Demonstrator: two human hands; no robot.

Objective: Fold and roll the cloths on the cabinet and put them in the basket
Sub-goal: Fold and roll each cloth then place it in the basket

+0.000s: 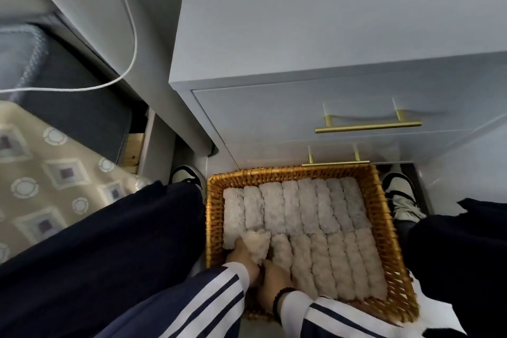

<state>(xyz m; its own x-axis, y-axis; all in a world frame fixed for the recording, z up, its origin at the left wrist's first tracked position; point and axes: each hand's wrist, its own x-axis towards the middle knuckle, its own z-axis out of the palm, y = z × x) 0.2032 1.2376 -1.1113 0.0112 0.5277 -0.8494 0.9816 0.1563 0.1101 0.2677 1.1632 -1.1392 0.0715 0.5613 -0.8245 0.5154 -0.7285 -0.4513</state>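
Cloths, rolled into pale fuzzy cylinders, already fill the wicker basket [384,217] on the floor in two rows, between the person's legs and in front of the grey cabinet [301,22], whose top shows no cloth in this view. By the look of it the task is in its last step: seating a roll in the one gap left, at the near-left corner of the basket. That last roll [256,244] sits tilted and higher than its neighbours, not yet level with the front row. The left hand [241,255] has its fingers curled round the roll from the left; the right hand [274,276] lies just beside it, against the next roll, though I cannot tell how its fingers lie. Next, the roll probably needs pushing down and squaring.
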